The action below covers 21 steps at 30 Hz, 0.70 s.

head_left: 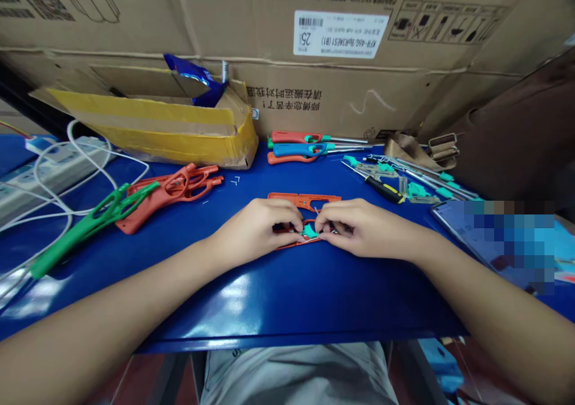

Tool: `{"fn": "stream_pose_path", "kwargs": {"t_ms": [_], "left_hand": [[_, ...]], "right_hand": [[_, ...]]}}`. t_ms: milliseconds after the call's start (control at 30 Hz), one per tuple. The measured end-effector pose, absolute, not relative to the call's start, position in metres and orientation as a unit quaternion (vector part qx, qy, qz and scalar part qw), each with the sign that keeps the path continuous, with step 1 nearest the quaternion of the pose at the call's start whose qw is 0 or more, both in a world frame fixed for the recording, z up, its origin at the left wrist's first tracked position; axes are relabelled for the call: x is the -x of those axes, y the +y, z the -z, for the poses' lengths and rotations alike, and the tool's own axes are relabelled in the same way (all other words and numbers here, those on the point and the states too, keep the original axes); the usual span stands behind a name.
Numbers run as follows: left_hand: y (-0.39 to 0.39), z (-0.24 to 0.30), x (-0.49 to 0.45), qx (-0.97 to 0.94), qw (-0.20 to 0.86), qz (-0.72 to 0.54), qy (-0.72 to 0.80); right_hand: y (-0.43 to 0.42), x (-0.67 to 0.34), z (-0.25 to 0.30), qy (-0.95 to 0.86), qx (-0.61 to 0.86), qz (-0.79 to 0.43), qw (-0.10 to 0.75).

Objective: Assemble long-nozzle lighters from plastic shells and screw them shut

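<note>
My left hand (265,228) is closed, its thumb and fingertips pinching at one orange half-casing (287,246) of a long-nosed gas lighter on the table. Opposite it, my right hand (359,228) is closed at the other end of the same half-casing. Between the two sets of fingertips shows a teal trigger piece (309,231); the fingers hide most of the casing and any small parts in it. Just beyond my hands lies another orange half-casing (287,199), its hollow side showing.
Left are stacked orange casings (157,204), a green casing (81,231) and a power strip (58,168) with loose white cables. Assembled lighters (299,149) lie at the back by a yellow-taped box (179,138). Right are a screwdriver (384,188), metal-tubed inner parts (431,180) and a phone (476,237).
</note>
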<state>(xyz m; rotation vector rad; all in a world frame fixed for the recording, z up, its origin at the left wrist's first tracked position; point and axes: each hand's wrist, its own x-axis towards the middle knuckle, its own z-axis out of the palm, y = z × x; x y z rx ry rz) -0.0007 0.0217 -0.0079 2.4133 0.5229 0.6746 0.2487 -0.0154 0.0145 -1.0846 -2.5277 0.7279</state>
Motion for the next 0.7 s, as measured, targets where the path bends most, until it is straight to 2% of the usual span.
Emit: {"fn": "stream_pose_path", "kwargs": {"t_ms": [333, 567, 700], "left_hand": [[0.02, 0.005, 0.003, -0.908, 0.285, -0.248, 0.181], [0.013, -0.005, 0.005, -0.918, 0.151, -0.275, 0.241], [0.011, -0.014, 0.006, -0.937, 0.124, -0.215, 0.246]], "right_hand": [[-0.015, -0.248, -0.014, -0.869, 0.397, -0.259, 0.138], [-0.014, -0.247, -0.01, -0.867, 0.384, -0.256, 0.189], [-0.013, -0.249, -0.014, -0.85, 0.414, -0.243, 0.217]]}}
